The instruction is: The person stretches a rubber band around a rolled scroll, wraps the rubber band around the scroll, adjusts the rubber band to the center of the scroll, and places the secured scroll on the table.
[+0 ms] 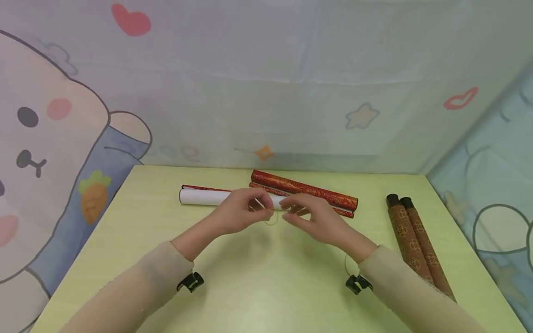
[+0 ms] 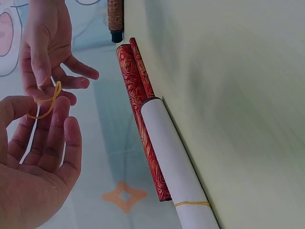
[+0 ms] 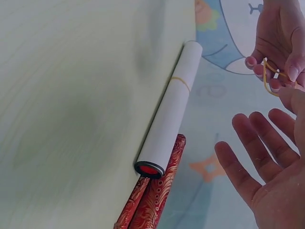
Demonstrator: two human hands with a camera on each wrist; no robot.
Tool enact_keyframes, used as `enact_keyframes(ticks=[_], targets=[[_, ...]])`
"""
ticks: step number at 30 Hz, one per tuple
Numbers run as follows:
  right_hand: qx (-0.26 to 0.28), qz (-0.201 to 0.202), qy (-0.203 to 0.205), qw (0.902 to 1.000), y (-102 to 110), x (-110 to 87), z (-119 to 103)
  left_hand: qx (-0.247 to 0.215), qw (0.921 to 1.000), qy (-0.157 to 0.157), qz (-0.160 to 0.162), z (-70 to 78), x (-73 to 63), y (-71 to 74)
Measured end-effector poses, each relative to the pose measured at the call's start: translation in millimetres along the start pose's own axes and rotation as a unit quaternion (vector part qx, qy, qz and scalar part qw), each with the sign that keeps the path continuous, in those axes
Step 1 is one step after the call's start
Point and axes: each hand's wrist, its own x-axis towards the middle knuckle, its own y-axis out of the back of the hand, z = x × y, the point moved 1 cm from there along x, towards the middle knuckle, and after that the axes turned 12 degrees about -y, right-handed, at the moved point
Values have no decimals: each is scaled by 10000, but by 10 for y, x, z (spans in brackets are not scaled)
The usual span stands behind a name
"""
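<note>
A thin yellow rubber band [image 2: 49, 107] hangs as a small loop between the two hands, above the table. My left hand [image 1: 243, 212] pinches it at the thumb and fingertips. My right hand [image 1: 318, 216] is close by on the right, its fingers [image 3: 255, 138] spread apart and its thumb tip beside the band; whether the thumb touches it I cannot tell. Behind the hands lies a white paper roll [image 1: 204, 197], with another yellow rubber band [image 3: 180, 82] around it near one end. Its other end shows a dark rim and red inside.
A red and gold patterned scroll [image 1: 304, 184] lies behind the white roll, slightly angled. Two brown patterned rolls [image 1: 410, 231] with black ends lie side by side at the table's right. A printed cloth [image 1: 266, 92] hangs behind the pale table [image 1: 258, 296].
</note>
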Motion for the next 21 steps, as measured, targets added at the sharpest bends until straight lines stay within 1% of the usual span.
enact_keyframes(ticks=[6,13,21], targets=[[131,-21,25,9999,-39,58,-27,-51,10000,-13,25,13,2,-15],[130,42,101,9999,-74,97,-31,-154,9998,-68,76,-21,10,-39],[143,108,161,9997,-86,107,-61,-125,9999,9,105,-33,-6,-51]])
